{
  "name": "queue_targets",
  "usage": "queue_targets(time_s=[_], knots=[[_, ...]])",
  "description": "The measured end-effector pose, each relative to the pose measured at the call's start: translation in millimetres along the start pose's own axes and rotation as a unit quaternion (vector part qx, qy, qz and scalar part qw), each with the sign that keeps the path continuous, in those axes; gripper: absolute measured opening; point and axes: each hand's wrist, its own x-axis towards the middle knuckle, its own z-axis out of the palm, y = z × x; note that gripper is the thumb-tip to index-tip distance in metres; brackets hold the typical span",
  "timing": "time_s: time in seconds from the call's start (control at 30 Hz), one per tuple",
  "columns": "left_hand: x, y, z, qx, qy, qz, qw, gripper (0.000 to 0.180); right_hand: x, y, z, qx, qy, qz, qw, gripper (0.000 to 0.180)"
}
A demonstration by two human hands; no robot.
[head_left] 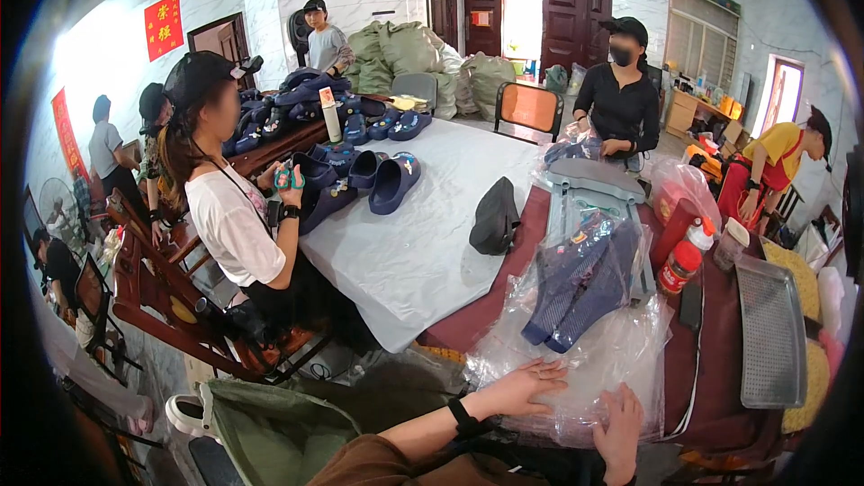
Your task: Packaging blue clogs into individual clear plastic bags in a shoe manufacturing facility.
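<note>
My left hand [529,386], with a black band at its wrist, lies flat with fingers stretched on clear plastic bags [576,400] at the table's near edge. My right hand [619,427] rests at the right of the same plastic, fingers apart and pointing away from me. Nothing shows gripped in either hand. Just beyond them, a pair of navy-blue pieces with a dotted surface [576,292], which look like clogs, sits inside a clear bag. Behind that bag stands a grey device with a flat top [594,178].
Navy clogs [394,184] stand on the white-covered table, beside a black pouch [495,218]. On the right are a red-lidded jar [680,268] and a grey perforated tray [771,333]. One person [238,189] sits left; another [621,94] stands across. A green bag [270,432] hangs near me.
</note>
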Motion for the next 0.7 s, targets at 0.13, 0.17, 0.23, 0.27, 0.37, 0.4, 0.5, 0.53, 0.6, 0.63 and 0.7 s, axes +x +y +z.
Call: queue_targets(time_s=[0.13,0.17,0.23,0.27,0.37,0.4,0.5,0.53,0.6,0.63,0.7], knots=[[0,-3,2,-0.019,-0.010,-0.014,1.000,0.060,7,-7,-4,0.010,0.018,0.007,1.000,0.064],[0,-4,3,-0.022,-0.012,-0.016,1.000,0.060,10,-12,-6,0.011,0.018,0.007,1.000,0.064],[0,-3,2,-0.024,-0.015,-0.017,0.999,0.060,17,-21,-13,-0.021,0.050,-0.031,0.998,0.070],[1,-3,2,-0.025,-0.018,-0.018,0.999,0.060,18,-21,-12,-0.020,0.051,-0.030,0.998,0.070],[2,-1,-1,-0.029,-0.023,-0.020,0.999,0.061,20,-13,0,0.015,0.034,-0.028,0.999,0.072],[1,0,-1,-0.028,-0.024,-0.020,0.999,0.061,18,-5,10,0.026,0.022,-0.017,0.999,0.071],[1,0,0,-0.030,-0.017,-0.019,0.999,0.062,13,7,24,0.025,0.011,-0.016,0.999,0.070],[1,0,0,-0.028,-0.014,-0.019,0.999,0.063,12,9,26,0.016,0.014,-0.027,0.999,0.069],[1,-1,0,-0.029,-0.013,-0.017,0.999,0.063,13,12,29,0.028,0.025,-0.030,0.999,0.069],[1,-1,1,-0.030,-0.010,-0.017,0.999,0.063,13,14,31,0.041,0.038,-0.036,0.998,0.069],[1,-3,2,-0.034,-0.008,-0.019,0.999,0.065,12,14,35,0.058,0.045,-0.028,0.997,0.068]])
